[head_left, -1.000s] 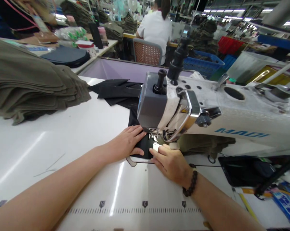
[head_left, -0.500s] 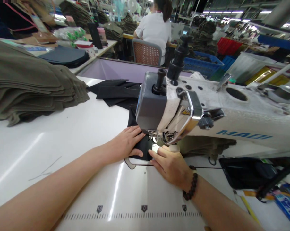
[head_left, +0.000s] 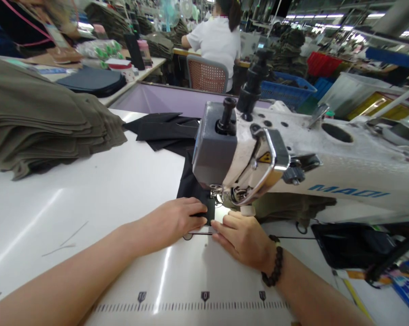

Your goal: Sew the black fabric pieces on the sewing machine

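A black fabric piece point(head_left: 191, 183) lies under the needle area of a sewing machine point(head_left: 214, 149), its near end beside my hands. My left hand point(head_left: 179, 222) is closed on that near end from the left, thumb and fingers drawn close together. My right hand point(head_left: 241, 235), with a dark beaded bracelet point(head_left: 274, 262) at the wrist, rests right of the needle. Its index fingertip touches the cloth's near right corner; the fingers are bent and somewhat apart, gripping nothing visible. The presser foot point(head_left: 216, 194) is partly hidden by the machine head. More black pieces point(head_left: 167, 130) lie behind.
A tall stack of olive-brown fabric point(head_left: 48, 117) stands at left. Olive cloth point(head_left: 292, 208) lies beneath the machine arm. A black tray point(head_left: 350, 244) sits at right. A ruler scale point(head_left: 191, 307) marks the table's front. Ahead, a person in white point(head_left: 218, 45) sits on a chair.
My left hand has slid back toward me along the black fabric, and its spread fingers have drawn together at the near end. My right hand has barely moved.
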`<state>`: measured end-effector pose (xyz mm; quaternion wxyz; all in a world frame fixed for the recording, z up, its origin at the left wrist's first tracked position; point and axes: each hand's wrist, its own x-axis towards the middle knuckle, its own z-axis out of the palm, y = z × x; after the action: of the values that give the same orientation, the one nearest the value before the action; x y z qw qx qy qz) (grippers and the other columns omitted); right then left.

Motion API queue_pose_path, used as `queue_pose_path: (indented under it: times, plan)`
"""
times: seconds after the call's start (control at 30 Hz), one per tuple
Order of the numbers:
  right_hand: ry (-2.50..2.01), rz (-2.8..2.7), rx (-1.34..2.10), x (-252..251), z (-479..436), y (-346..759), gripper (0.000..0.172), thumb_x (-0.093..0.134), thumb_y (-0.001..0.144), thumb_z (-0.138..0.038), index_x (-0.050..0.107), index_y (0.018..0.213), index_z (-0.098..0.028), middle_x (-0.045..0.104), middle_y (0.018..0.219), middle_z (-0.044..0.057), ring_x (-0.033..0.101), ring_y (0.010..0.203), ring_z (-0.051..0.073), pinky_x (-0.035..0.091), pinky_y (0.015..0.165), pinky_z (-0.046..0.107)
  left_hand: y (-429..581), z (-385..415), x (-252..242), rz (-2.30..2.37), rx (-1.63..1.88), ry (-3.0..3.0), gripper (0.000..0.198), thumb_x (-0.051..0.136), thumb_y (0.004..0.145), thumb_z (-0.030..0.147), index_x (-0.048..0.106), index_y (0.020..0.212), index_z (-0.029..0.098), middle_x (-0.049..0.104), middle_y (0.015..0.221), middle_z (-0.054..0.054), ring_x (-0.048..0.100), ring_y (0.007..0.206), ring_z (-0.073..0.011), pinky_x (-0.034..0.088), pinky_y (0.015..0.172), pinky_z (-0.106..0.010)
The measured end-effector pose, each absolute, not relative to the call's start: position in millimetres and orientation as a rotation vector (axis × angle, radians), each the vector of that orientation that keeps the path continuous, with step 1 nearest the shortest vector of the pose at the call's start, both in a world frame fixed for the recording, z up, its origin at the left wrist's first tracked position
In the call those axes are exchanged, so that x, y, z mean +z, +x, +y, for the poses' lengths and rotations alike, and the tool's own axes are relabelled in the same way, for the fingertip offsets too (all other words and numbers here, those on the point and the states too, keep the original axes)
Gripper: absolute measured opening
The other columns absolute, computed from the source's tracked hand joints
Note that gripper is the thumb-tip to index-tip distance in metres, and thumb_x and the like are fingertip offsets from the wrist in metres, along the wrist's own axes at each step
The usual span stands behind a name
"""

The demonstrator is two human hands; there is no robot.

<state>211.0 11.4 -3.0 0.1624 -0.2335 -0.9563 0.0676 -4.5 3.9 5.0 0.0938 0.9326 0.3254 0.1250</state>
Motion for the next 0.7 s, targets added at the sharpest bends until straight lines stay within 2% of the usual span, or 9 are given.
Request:
queue_pose_path:
  times: [0.1, 0.4, 0.7]
  plan:
    - [-0.721, -2.711, 0.208, -4.0, 11.3, 210.7, 0.027, 0.041, 0.089, -0.027, 0.063, 0.092, -0.012, 0.056, 0.064, 0.003, 0.050, 0.061, 0.014, 0.036, 0.056, 0.026, -1.3, 1.5, 5.3, 0.951, 0.261, 2.734, 0.024, 0.038, 0.091, 0.022, 0.060, 0.084, 0.014, 0.058, 0.096, -0.006, 0.052, 0.092, -0.0180, 0.044, 0.080, -0.030]
    - [-0.878, -2.718, 0.214, -6.5, 11.9, 209.2, 0.024, 0.044, 0.088, -0.027, 0.061, 0.098, -0.014, 0.059, 0.070, 0.004, 0.054, 0.068, 0.015, 0.038, 0.060, 0.025, -0.4, 7.2, 10.4, 1.004, 0.302, 2.634, 0.030, 0.033, 0.092, 0.024, 0.061, 0.096, 0.014, 0.057, 0.100, -0.008, 0.054, 0.092, -0.0174, 0.046, 0.079, -0.030]
    - [-1.050, -2.731, 0.232, -7.7, 12.5, 203.5, 0.022, 0.049, 0.085, -0.026, 0.059, 0.101, -0.016, 0.062, 0.077, 0.005, 0.056, 0.077, 0.018, 0.040, 0.065, 0.025, -2.5, 12.8, 6.8, 1.053, 0.274, 2.630, 0.025, 0.038, 0.089, 0.021, 0.061, 0.100, 0.015, 0.056, 0.107, -0.009, 0.050, 0.103, -0.0207, 0.044, 0.087, -0.033]
